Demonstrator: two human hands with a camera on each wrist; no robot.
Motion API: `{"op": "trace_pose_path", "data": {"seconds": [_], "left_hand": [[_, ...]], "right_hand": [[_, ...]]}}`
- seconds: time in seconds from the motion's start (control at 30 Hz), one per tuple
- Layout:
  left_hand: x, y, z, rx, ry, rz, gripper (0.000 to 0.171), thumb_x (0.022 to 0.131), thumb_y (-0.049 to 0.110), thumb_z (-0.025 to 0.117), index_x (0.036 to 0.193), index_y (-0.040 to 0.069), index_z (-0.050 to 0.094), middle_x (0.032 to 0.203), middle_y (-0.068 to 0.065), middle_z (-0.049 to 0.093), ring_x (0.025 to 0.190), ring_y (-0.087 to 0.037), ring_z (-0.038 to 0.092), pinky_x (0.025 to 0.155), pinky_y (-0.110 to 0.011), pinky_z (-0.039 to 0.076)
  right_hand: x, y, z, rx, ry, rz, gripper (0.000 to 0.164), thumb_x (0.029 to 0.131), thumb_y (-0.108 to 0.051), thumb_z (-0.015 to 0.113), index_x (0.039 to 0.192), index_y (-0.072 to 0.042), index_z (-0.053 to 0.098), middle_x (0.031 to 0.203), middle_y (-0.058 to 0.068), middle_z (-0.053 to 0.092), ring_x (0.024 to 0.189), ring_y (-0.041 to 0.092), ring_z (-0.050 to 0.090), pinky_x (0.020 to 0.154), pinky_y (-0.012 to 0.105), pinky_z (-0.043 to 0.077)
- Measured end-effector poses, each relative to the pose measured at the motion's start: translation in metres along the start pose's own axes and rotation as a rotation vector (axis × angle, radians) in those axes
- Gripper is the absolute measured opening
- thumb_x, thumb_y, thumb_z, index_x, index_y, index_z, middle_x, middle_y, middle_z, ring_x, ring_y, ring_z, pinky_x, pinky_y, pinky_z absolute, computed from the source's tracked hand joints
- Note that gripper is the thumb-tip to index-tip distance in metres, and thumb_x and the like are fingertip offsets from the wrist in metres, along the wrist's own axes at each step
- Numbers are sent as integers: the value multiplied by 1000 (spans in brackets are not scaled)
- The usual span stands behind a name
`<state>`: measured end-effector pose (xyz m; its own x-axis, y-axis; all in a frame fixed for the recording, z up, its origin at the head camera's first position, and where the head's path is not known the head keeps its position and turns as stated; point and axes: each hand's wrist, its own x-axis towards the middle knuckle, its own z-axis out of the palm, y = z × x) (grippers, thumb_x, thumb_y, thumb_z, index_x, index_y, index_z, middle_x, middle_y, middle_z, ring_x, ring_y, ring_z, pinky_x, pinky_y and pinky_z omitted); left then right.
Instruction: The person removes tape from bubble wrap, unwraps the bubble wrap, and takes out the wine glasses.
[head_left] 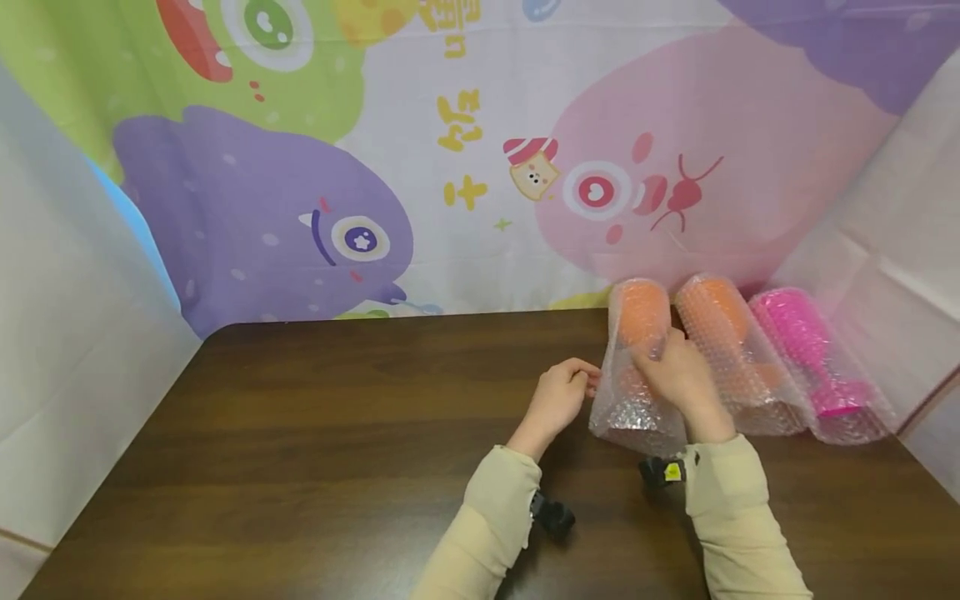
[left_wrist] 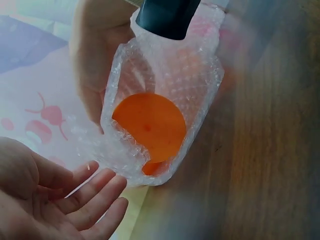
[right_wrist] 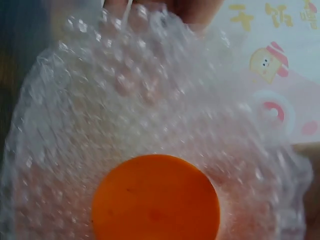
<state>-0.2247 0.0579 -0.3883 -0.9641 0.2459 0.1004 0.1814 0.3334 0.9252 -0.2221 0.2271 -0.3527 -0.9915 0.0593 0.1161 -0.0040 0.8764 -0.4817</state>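
Note:
An orange goblet-shaped item (head_left: 643, 315), loosely sheathed in clear bubble wrap (head_left: 637, 417), lies left of two similar wrapped items. Its flat round orange end (left_wrist: 150, 125) shows through the wrap's open end in the left wrist view. My right hand (head_left: 686, 379) grips the wrapped item from its right side, around the middle; some of its fingers are hidden. On the other side, my left hand (head_left: 562, 392) has its fingers extended beside the wrap edge, holding nothing. Whether those fingertips touch the wrap I cannot tell. The right wrist view shows the orange end (right_wrist: 155, 200) close up.
A second wrapped orange item (head_left: 723, 317) and a wrapped pink one (head_left: 802, 333) lie at the right, close beside the first. Behind the brown table (head_left: 300, 417) hangs a cartoon-printed cloth (head_left: 480, 250). A white wall (head_left: 915, 208) stands at the right.

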Motion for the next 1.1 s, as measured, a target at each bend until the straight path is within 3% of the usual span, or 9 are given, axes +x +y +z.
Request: {"op": "trace_pose_path", "data": {"seconds": [0.3,0.43,0.63,0.77,0.97,1.1], "left_hand": [[6,-10,-15,-59,72,-76,12,79,3,56,85,3,67,69,-6,64,63,-14,61,50,-18,41],[8,-20,-20,-95,51,-114,11,79,3,57,85,1,66,69,-6,63,60,-13,61,54,-23,49],[12,-32,-25,-220,-17,-191,15,84,7,60,96,-3,61,82,-11,62,66,-14,61,66,-30,54],[12,-34,-33,-311,-72,-265,28,86,13,60,109,-3,57,94,-13,61,73,-16,61,73,-33,53],[10,-37,-44,-280,-118,-307,44,88,23,59,125,0,49,110,-15,58,91,-23,61,77,-35,52],[7,-39,-47,-288,-180,-350,58,90,28,55,137,1,33,123,-17,50,104,-28,57,82,-38,50]], "right_hand": [[-1,-12,-3,7,-144,0,69,88,-35,47,123,23,32,116,41,43,105,52,46,83,57,41],[-1,-12,0,30,-179,-11,69,88,-36,48,122,22,35,115,40,46,103,50,49,82,55,43],[-1,-17,1,105,-254,-7,72,87,-39,50,127,18,32,121,36,45,108,46,48,87,52,42],[-2,-18,3,191,-298,8,71,86,-41,54,129,12,31,116,30,50,101,37,53,80,44,46],[-2,-22,9,358,-382,38,76,86,-40,57,133,10,24,118,28,47,97,31,55,76,40,51],[0,-24,14,477,-447,52,77,87,-35,57,136,10,18,125,30,40,104,34,52,80,43,50]]}}
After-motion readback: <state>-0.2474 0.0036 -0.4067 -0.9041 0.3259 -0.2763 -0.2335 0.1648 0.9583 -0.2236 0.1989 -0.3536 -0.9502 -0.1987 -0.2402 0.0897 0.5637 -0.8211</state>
